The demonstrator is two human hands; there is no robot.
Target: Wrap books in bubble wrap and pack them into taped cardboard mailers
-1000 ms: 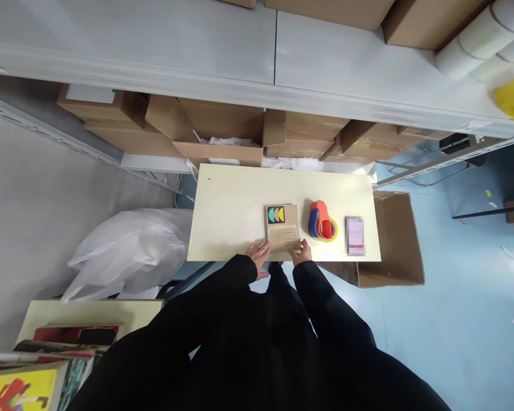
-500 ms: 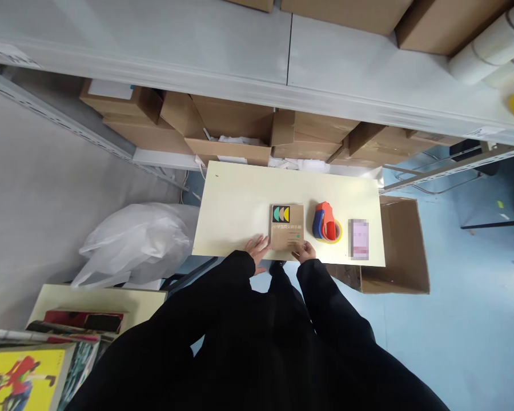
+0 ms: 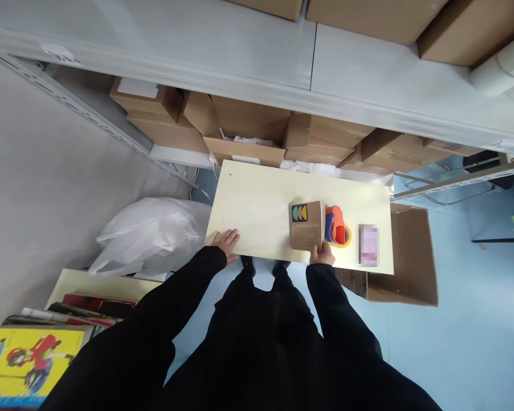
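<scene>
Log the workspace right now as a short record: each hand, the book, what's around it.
Left hand: fingers spread at the table's front edge
Right hand: gripping the brown book by its lower right corner
Book cover: faces up
Right of book: red-and-blue tape dispenser, then a pixelated pink item
Left of table: white plastic bag
</scene>
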